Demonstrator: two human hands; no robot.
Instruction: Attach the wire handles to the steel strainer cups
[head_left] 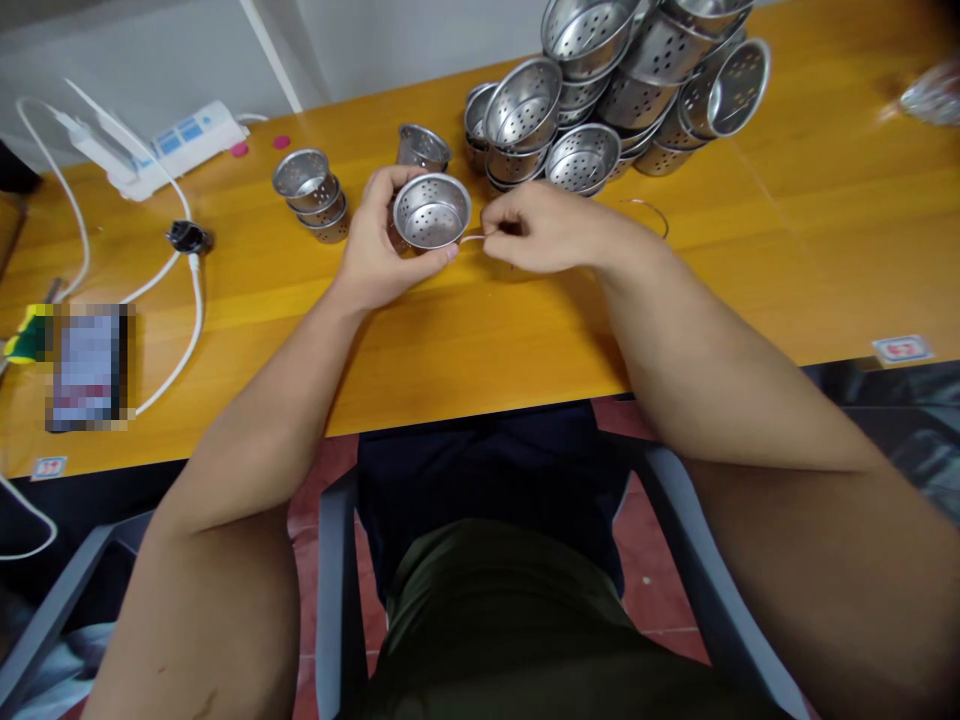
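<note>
My left hand (373,245) is wrapped round a small perforated metal cup (432,212), its open mouth tilted up toward me. Just right of the cup, my right hand (546,228) is closed in a pinch on a thin wire (472,238). One end of this strand runs toward the cup's rim; whether it passes through a hole I cannot tell. A thin curved strand (658,212) shows beyond my right wrist, perhaps the same piece. Behind the held cup stands another perforated cup (424,148).
A large pile of perforated cups (585,100) rises at the back. Left of my hands is a short stack of cups (311,190). Farther left lie a white power strip (176,145), cables, a black plug (187,237) and a phone (88,365). Chair armrests flank me.
</note>
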